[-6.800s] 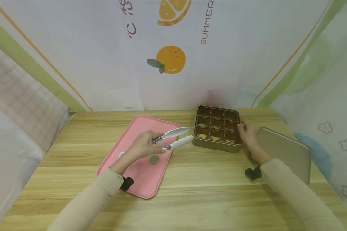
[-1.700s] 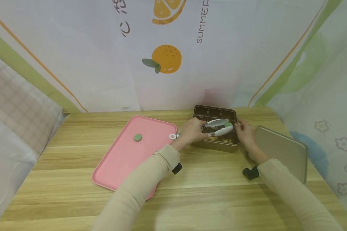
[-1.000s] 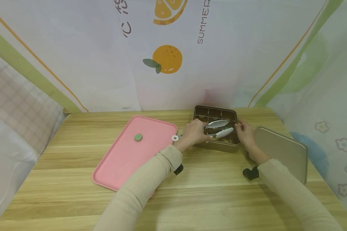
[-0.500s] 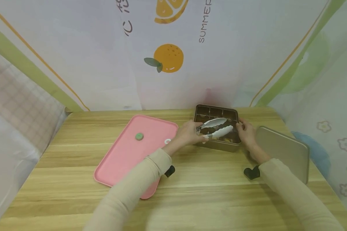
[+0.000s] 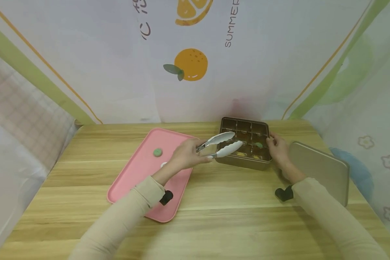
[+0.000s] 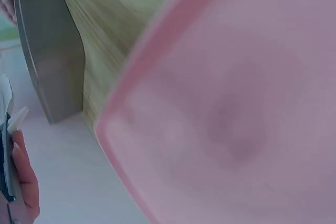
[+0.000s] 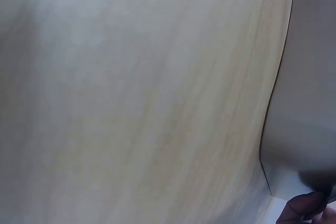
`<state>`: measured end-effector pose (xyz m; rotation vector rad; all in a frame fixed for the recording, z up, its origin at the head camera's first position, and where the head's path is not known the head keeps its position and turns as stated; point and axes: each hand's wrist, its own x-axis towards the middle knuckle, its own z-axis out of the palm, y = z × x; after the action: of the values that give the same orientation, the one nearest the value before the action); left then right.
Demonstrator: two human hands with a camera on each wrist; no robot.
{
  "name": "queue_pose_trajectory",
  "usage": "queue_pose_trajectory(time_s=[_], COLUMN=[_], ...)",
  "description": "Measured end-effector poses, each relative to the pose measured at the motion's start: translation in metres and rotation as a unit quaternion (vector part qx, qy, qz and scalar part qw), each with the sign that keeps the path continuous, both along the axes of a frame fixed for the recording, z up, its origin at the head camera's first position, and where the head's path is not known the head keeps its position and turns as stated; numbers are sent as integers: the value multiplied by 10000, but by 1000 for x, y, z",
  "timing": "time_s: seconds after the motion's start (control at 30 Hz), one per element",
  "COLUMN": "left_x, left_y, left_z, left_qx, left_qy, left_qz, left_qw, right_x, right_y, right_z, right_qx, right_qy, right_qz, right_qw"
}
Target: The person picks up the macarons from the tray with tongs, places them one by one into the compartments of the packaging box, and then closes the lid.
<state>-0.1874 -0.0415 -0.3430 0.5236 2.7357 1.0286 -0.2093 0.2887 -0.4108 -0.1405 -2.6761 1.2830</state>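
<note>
L hand [image 5: 186,155] grips white-tipped tongs [image 5: 229,149], tips apart over L part of brown divided box [image 5: 243,162]. R hand [image 5: 279,151] has fingers round box's R rim. Inside: green disc [image 5: 259,145] in R-column compt., yellow pcs [image 5: 241,154] in nr row. 2nd green disc [image 5: 157,152] lies on pink tray [image 5: 138,168], L of box.
</note>
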Motion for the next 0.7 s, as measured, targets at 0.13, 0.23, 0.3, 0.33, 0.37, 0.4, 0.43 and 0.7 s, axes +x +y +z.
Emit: queue_pose_trajectory(time_s=[0.13,0.23,0.3,0.33,0.37,0.4,0.43,0.7], left_x=[5,10,12,14,16,18,20,35], left_y=[-25,-44,-57,-63,-69,-75,-81,-118], left_z=[-2,-3,-4,-5,-5,-6,-6,-16], left_qx=[9,-6,-10,-15,-13,0,0,-7], left_qy=[-24,38,52,50,28,-22,-68,-180], left_qz=[162,253,319,366,419,472,540,843], left_qw=[9999,9997,9995,9993,9991,9989,9985,9963], right_x=[-1,-2,-2,-1,-1,-1,-1,1], right_y=[0,1,0,0,0,0,0,0], right_z=[-1,-1,0,0,1,1,1,0], right_qx=[21,31,20,28,28,27,3,-59], right_qy=[20,44,62,79,91,95,85,62], right_qz=[3,30,53,64,69,75,94,151], right_qw=[10000,10000,10000,9999,9999,9999,9999,9998])
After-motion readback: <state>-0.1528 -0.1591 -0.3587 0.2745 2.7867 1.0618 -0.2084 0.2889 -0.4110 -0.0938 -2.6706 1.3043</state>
